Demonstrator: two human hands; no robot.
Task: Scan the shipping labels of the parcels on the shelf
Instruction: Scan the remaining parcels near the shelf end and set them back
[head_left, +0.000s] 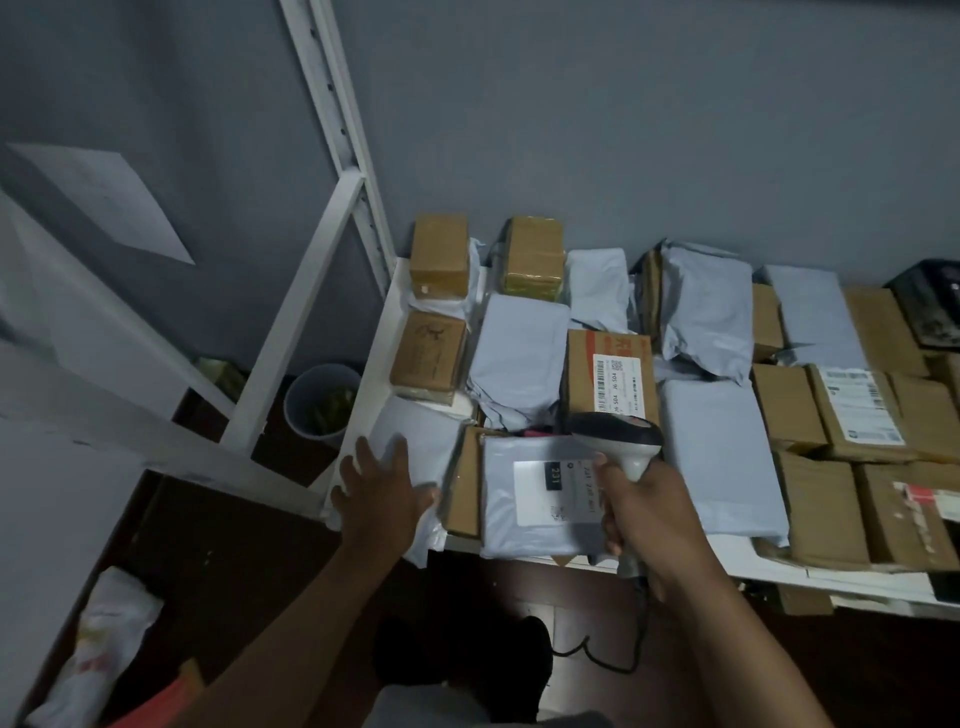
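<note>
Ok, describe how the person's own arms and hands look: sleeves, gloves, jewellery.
Both forearms are bare up to the frame's bottom edge, with no sleeve showing. The left hand and right hand are ungloved. No ring, watch or wristband is visible on either.

A parcel storeroom or small dispatch room. The right hand grips a corded barcode scanner, and all around it a white metal shelf carries labelled cardboard boxes and grey mailer bags against a bare grey wall.

arms: two, bare to past the elbow, no sleeves in view | hands: no gloves, rings or watch seen | lap: grey cloth at bottom edge
</note>
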